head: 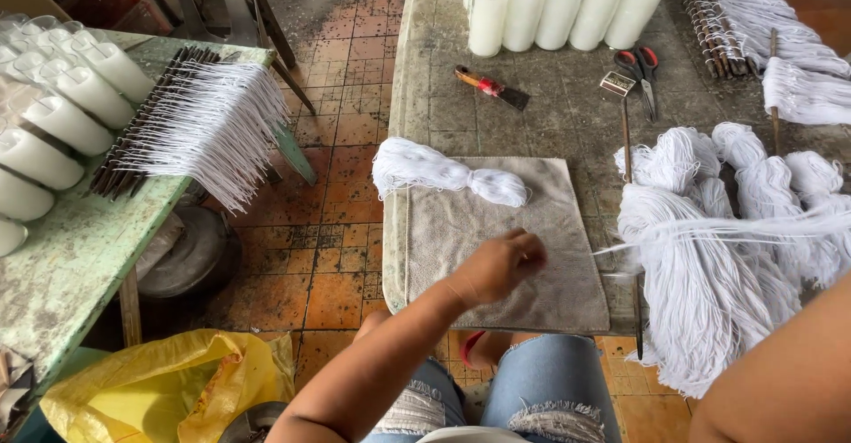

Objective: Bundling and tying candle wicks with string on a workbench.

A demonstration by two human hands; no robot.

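White strands point(620, 246) pinched in closed left hand point(501, 264) over towel point(496, 230).

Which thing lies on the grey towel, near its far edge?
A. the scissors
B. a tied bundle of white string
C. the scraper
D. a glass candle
B: the tied bundle of white string rests on the grey towel, beyond the left hand.

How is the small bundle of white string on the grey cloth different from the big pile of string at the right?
The small bundle is tied at its middle and lies apart on the cloth; the big pile is loose, much larger and hangs over the table edge. Both are white string.
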